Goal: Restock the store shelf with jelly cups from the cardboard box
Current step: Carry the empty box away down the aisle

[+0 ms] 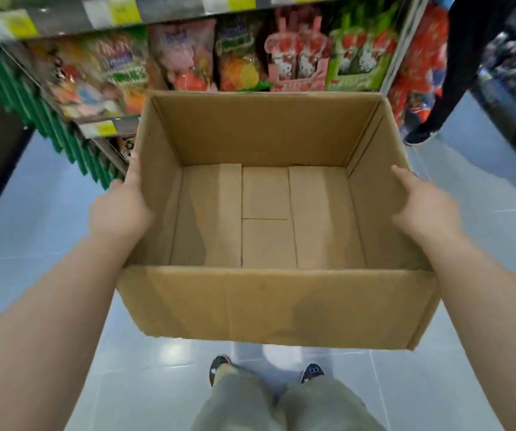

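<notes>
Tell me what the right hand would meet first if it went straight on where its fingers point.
The right hand lies on the cardboard box's right wall, so it would slide along that; beyond, probably the shelf, depth unclear.

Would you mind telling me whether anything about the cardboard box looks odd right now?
The cardboard box is empty: only its bare bottom flaps show, with nothing left to shelve. A darker smudge marks its near wall. The left hand and right hand press its side walls.
</notes>
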